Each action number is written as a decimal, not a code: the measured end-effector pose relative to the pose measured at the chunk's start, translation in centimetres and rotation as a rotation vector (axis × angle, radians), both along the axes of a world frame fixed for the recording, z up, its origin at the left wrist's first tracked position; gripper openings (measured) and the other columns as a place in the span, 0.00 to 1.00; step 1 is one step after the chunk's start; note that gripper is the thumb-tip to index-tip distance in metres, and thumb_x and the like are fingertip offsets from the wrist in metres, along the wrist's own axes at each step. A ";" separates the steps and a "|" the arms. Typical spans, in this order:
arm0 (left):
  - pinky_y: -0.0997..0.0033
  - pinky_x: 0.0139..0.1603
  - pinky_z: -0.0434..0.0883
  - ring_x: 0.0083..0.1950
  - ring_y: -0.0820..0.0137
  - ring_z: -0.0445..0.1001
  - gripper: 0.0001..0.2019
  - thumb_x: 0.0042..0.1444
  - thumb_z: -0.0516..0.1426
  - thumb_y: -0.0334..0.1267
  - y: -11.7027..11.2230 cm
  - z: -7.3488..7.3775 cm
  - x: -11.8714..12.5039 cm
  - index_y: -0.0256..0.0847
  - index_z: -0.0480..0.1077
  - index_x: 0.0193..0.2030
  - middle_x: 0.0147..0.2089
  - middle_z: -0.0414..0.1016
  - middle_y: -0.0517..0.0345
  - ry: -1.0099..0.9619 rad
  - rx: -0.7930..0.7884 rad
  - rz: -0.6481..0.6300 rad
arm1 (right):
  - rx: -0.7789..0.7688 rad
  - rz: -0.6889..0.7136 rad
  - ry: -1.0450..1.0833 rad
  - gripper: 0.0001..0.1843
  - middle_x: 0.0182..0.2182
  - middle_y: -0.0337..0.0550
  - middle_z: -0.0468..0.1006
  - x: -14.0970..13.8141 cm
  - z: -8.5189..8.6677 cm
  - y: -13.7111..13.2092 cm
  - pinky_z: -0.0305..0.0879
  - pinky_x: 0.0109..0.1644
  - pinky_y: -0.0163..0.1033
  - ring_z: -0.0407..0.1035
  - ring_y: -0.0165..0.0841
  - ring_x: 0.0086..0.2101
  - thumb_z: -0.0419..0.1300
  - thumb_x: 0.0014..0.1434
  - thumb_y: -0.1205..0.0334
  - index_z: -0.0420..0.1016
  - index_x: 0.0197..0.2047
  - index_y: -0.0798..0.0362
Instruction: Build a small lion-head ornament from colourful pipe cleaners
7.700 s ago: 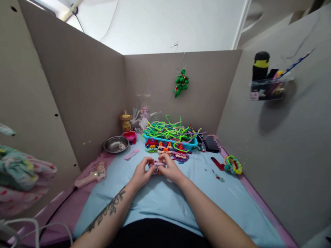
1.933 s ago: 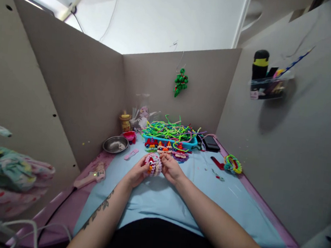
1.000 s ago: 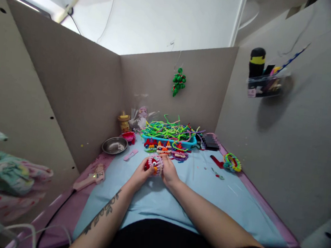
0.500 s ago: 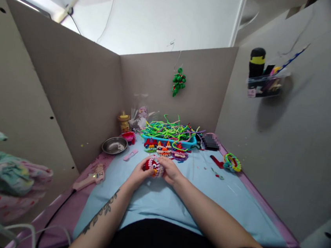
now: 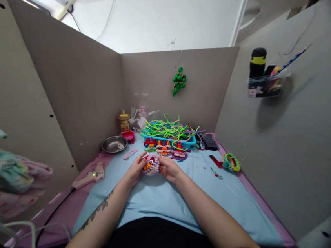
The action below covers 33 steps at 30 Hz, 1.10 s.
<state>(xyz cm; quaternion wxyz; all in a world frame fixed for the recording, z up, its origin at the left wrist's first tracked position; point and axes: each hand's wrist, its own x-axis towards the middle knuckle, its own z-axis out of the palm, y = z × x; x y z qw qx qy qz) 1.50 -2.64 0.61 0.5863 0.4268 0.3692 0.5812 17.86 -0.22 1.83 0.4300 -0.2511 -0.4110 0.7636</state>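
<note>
Between my two hands, above the blue cloth, is a small round craft figure in red and pale pink, with a white eye and an orange beak-like bump. My left hand grips its left edge, fingers curled at the top. On the other side my right hand pinches its right edge. Just beyond my hands several similar colourful figures stand in a row against a blue tray heaped with fuzzy, mostly green pipe cleaners.
A metal bowl holding small white bits, a pink hair clip and a pink glue gun lie to the left. At right are a yellow-green ring and a red strip. Grey panels enclose the table.
The craft figure has turned in my hands and shifted slightly left, its eye and orange bump now facing more toward me. My left hand has moved a little left with it.
</note>
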 end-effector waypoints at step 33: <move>0.54 0.59 0.57 0.63 0.55 0.56 0.31 0.42 0.58 0.26 -0.2 1.1 -0.9 0.40 0.60 0.57 0.60 0.60 0.45 -0.338 0.049 -0.106 | -0.223 -0.007 0.201 0.09 0.24 0.35 0.74 -1.0 -1.3 0.1 0.69 0.34 0.44 0.72 0.33 0.26 0.59 0.50 0.72 0.65 0.33 0.52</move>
